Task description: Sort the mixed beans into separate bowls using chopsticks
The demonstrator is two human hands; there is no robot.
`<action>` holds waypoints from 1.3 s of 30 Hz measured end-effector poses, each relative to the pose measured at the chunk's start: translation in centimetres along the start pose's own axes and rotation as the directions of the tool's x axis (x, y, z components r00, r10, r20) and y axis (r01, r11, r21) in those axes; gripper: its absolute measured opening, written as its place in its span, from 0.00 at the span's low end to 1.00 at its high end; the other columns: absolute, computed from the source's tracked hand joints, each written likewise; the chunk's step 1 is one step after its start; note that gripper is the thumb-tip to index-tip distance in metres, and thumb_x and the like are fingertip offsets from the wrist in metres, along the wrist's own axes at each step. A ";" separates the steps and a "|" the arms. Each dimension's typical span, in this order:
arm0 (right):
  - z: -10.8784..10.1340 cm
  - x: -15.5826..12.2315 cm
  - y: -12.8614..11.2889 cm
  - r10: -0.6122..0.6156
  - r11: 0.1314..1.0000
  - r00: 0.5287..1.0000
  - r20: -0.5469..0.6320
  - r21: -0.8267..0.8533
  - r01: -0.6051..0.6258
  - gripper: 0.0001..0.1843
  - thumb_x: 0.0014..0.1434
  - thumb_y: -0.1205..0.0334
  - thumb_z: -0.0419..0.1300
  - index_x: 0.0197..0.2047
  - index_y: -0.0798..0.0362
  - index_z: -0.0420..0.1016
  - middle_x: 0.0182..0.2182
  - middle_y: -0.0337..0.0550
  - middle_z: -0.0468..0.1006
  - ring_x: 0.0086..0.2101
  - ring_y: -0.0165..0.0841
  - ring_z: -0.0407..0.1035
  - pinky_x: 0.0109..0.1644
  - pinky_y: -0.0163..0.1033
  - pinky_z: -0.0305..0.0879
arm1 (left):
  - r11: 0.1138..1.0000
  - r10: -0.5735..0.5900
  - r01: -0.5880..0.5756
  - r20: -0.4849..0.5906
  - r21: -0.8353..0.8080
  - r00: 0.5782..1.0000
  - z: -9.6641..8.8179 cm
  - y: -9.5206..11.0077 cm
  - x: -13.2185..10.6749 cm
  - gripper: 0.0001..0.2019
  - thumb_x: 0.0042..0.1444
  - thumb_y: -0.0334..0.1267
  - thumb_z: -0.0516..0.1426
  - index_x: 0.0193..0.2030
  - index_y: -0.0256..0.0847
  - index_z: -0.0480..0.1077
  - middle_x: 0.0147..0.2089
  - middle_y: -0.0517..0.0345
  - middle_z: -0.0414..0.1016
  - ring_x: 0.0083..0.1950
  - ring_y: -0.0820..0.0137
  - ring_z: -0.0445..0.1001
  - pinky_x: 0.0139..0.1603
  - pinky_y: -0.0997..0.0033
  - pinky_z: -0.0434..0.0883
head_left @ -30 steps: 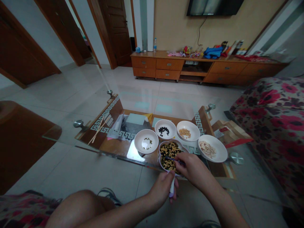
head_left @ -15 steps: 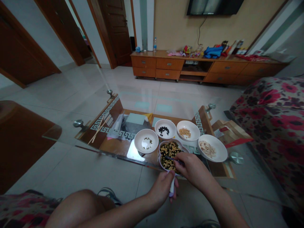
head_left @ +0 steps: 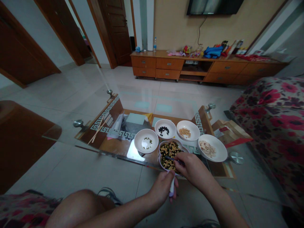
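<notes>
glossy white ceramic bowls (head_left: pixel 140 142) on a smooth glass tabletop (head_left: pixel 99 151).

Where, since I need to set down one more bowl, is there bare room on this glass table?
Bare glass lies left of the white bowl of green beans, towards the table's left end. Crowded around the divided dish: four bowls, left hand, right hand.

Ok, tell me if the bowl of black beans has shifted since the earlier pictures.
No, the bowl of black beans stays put against the neighbouring bowl of yellow beans.
</notes>
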State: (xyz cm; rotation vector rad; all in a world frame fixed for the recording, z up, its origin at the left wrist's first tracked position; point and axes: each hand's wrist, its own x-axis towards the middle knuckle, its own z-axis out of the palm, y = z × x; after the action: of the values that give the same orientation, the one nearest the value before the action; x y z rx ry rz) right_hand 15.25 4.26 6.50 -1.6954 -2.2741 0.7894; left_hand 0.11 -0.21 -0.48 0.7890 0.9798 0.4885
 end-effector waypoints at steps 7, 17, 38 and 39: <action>-0.1 0.1 0.2 0.002 1.000 1.000 -0.012 0.001 -0.002 0.08 0.60 0.68 0.55 0.33 0.54 0.76 0.32 0.44 0.79 0.32 0.33 0.71 0.37 0.36 0.60 | 1.000 -0.005 0.005 -0.002 0.005 1.000 0.0 0.3 -0.1 0.36 0.46 0.78 0.46 0.26 0.41 0.65 0.13 0.62 0.62 0.13 0.74 0.58 0.16 0.75 0.54; 0.0 0.0 0.0 -0.008 1.000 1.000 -0.008 -0.007 0.008 0.08 0.61 0.69 0.55 0.32 0.54 0.74 0.31 0.44 0.78 0.31 0.32 0.70 0.36 0.36 0.59 | 1.000 -0.007 0.007 -0.009 -0.007 1.000 0.0 0.2 -0.1 0.35 0.47 0.76 0.47 0.26 0.41 0.65 0.13 0.62 0.63 0.13 0.75 0.59 0.16 0.75 0.55; 0.3 0.0 0.0 0.005 1.000 1.000 0.008 -0.009 -0.005 0.09 0.61 0.67 0.54 0.33 0.53 0.75 0.32 0.44 0.78 0.32 0.33 0.71 0.37 0.36 0.59 | 1.000 -0.003 0.003 0.004 -0.013 1.000 0.1 0.4 -0.2 0.35 0.47 0.77 0.46 0.26 0.41 0.65 0.13 0.62 0.62 0.14 0.75 0.58 0.17 0.75 0.55; 0.3 0.0 0.0 0.000 1.000 1.000 0.005 -0.009 0.000 0.09 0.61 0.67 0.54 0.33 0.53 0.75 0.32 0.44 0.78 0.32 0.33 0.71 0.37 0.36 0.59 | 1.000 -0.002 0.002 0.004 -0.013 1.000 0.1 0.3 -0.2 0.36 0.47 0.77 0.46 0.26 0.41 0.65 0.14 0.62 0.62 0.14 0.75 0.58 0.17 0.75 0.55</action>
State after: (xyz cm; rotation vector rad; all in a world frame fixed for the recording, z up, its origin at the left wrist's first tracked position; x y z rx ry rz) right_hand 15.16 4.18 6.24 -1.6992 -2.2839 0.7860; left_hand 0.11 -0.17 -0.07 0.7769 0.9729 0.4906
